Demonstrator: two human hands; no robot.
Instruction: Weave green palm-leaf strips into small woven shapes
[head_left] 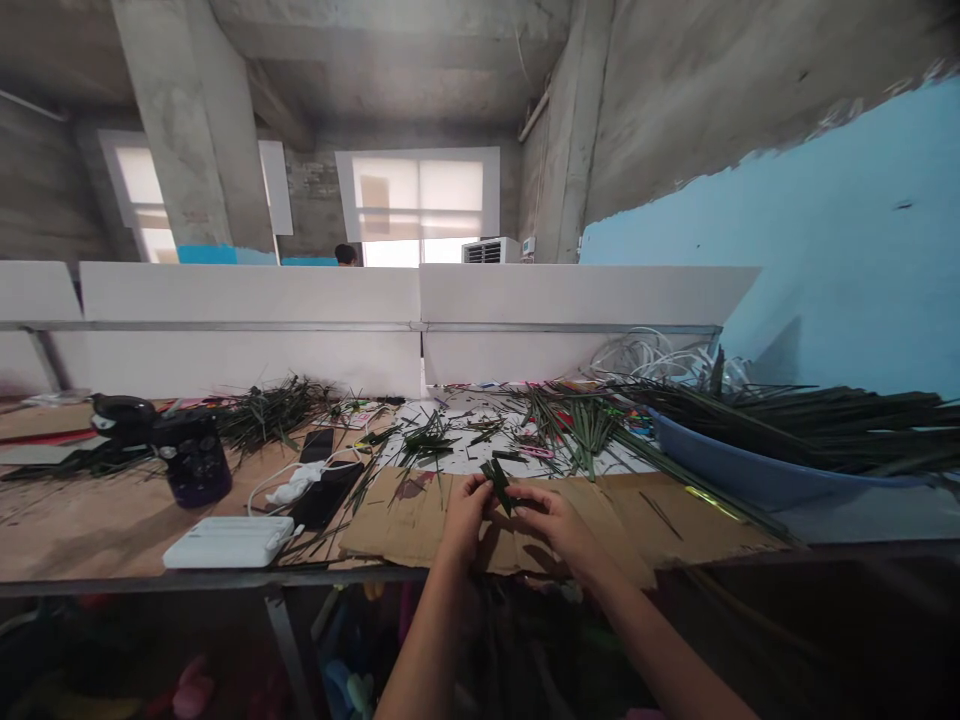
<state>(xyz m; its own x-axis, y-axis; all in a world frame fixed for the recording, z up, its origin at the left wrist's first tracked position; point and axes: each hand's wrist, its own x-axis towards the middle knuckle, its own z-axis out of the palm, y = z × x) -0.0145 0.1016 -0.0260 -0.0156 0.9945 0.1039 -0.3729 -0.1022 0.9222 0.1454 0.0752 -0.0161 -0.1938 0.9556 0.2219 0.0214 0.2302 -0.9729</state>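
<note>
Both hands are together over a flat sheet of cardboard [390, 530] at the table's front edge. My left hand [466, 512] pinches a dark green leaf strip [498, 484], which stands up slantwise between the hands. My right hand [551, 515] is closed on the same leaf piece from the other side, its fingertips close to the left ones. How the strip is folded between the fingers is too small to make out. Just beyond, short cut leaf pieces [427, 442] are scattered on a white speckled sheet [480, 408].
On the right, a blue basin [720, 460] holds long dark leaves. A white power bank [229, 543], a black phone [330, 497], a dark cup [191, 460] and a leaf heap [274, 412] lie left. White panels [262, 300] stand behind; a person's head [346, 254] shows above.
</note>
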